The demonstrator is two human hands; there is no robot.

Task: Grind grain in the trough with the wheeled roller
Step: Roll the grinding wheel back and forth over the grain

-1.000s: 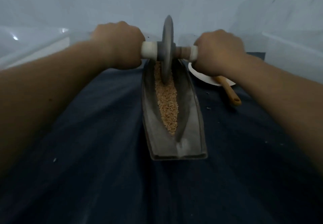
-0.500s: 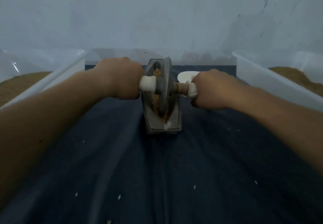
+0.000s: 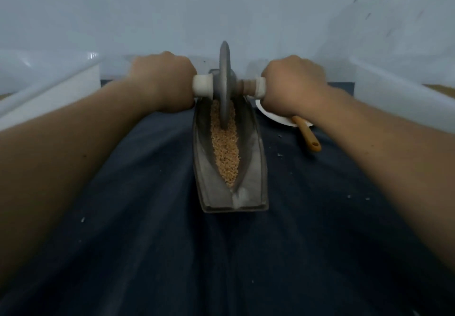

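Roller (image 3: 225,86) in trough (image 3: 251,168); right hand (image 3: 293,86) half-covers plate (image 3: 273,118), possibly spoon handle (image 3: 307,136).

Roller handles (image 3: 202,88): outer ends vanish inside the left grip (image 3: 163,79) and right grip (image 3: 293,86); fingers curl out of sight underneath.
Wheel (image 3: 225,81): lower rim sunk in grain (image 3: 225,153), masking the trough's (image 3: 253,168) far end.
Plate (image 3: 273,116): mostly behind the right wrist.
Orange utensil (image 3: 307,137): head hidden under that wrist.
Left bin (image 3: 49,86), right bin (image 3: 394,89): cut off by the frame edges.
Specks (image 3: 279,154) on the worktop (image 3: 147,241): too small to identify.
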